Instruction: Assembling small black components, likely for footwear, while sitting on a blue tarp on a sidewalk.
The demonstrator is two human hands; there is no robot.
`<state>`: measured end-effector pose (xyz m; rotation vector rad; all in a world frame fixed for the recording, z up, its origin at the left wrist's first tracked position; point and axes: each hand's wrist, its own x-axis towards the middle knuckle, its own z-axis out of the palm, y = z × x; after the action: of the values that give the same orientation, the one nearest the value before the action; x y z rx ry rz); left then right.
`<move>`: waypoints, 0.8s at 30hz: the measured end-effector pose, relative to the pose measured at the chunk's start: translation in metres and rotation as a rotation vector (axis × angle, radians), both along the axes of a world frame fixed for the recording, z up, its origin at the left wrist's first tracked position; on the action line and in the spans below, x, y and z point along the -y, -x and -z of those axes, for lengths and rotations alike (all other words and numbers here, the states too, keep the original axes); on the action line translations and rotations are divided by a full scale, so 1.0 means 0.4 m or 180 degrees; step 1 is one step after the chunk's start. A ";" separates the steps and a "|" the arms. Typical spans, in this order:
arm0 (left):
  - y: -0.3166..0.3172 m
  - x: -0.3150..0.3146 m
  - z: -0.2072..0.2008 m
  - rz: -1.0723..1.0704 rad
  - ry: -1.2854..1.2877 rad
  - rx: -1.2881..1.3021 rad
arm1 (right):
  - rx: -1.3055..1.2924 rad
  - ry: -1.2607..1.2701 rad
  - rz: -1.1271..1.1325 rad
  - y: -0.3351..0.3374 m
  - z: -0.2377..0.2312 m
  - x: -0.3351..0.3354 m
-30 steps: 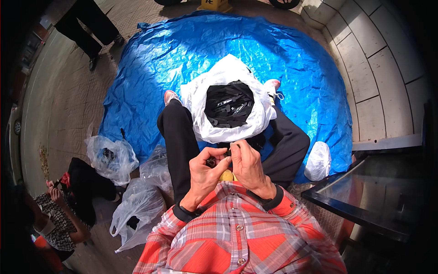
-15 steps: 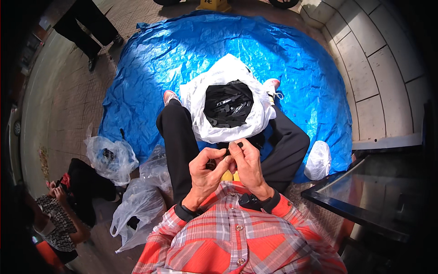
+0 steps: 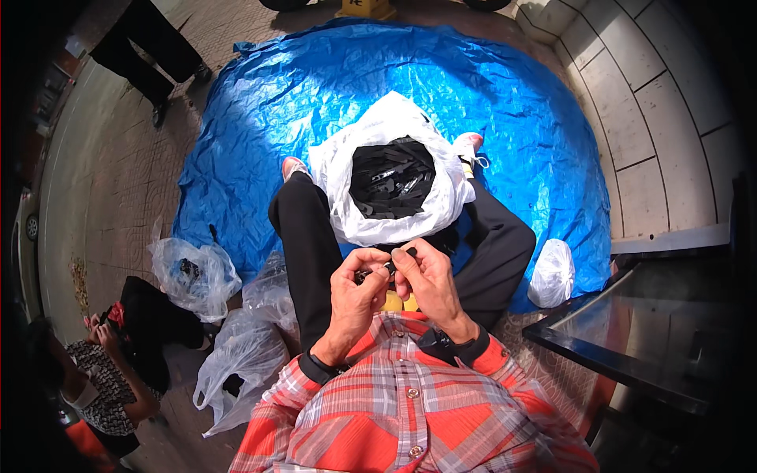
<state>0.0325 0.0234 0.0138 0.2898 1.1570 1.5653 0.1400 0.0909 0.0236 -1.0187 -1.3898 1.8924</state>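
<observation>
Small black piece, shape partly hidden, being held between left hand and right hand, both pinching, fingers nearly closed; work on it seemingly unfinished; flat black pieces filling round-mouthed white plastic bag, finished or waiting, cannot tell.

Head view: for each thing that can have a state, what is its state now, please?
Large white bag: open, mouth up
Black pieces: loosely heaped inside it
Small dark parts: held; joined or separate, cannot tell
Left hand: pinching these parts
Right hand: pinching these too
Blue tarp: spread out, wrinkled
Clear plastic bags: crumpled
Small white bag: bulging
</observation>
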 end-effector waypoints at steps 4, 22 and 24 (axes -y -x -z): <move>0.003 0.001 -0.024 0.0140 0.0312 -0.0199 | 0.0003 -0.0010 -0.0014 -0.005 -0.001 -0.006; -0.011 0.002 -0.017 0.0114 0.0350 -0.0404 | 0.0753 -0.1264 -0.0165 -0.009 0.008 0.002; -0.016 0.000 -0.010 -0.0150 0.0168 -0.0625 | 0.0922 -0.2611 -0.0008 -0.001 0.004 0.009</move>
<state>0.0389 0.0235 0.0180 0.3905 1.3638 1.5707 0.1403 0.0872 0.0219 -0.8609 -2.0684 0.9968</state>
